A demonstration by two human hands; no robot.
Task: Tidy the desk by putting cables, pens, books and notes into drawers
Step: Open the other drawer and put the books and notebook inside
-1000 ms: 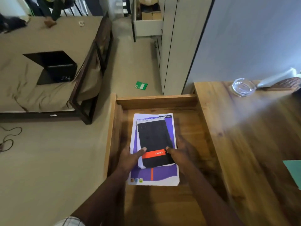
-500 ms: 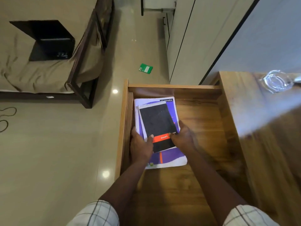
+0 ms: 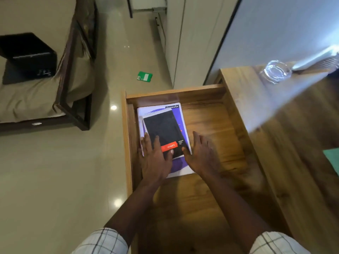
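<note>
The left hand (image 3: 156,158) and the right hand (image 3: 201,156) both reach forward and down from checked sleeves into an open wooden drawer (image 3: 174,93), forearms roughly side by side, palms facing down. The drawer is pulled out from the left end of a brown wooden counter (image 3: 293,143), and inside it, against the left wall and near the far end, lies a purple and white notebook (image 3: 180,114) with a black spiral pad with an orange band (image 3: 163,131) stacked on top of it. On the counter's far end stands a clear glass ashtray (image 3: 276,71), and a teal sheet (image 3: 333,160) shows at the right edge. Beyond the drawer a glossy beige floor (image 3: 55,180) carries a small green card (image 3: 145,76), pale wardrobe doors (image 3: 176,43) stand behind it, and to the left is a dark-framed bed (image 3: 27,99) with a black laptop (image 3: 27,57) on it. The left hand is spread flat, fingers straight, lying across the near left part of the pad and the notebook, its thumb on the orange band. The right hand is likewise flat with fingers splayed, its thumb touching the pad's near right corner while its fingers extend just beside the notebook's right edge; neither hand grips anything.
</note>
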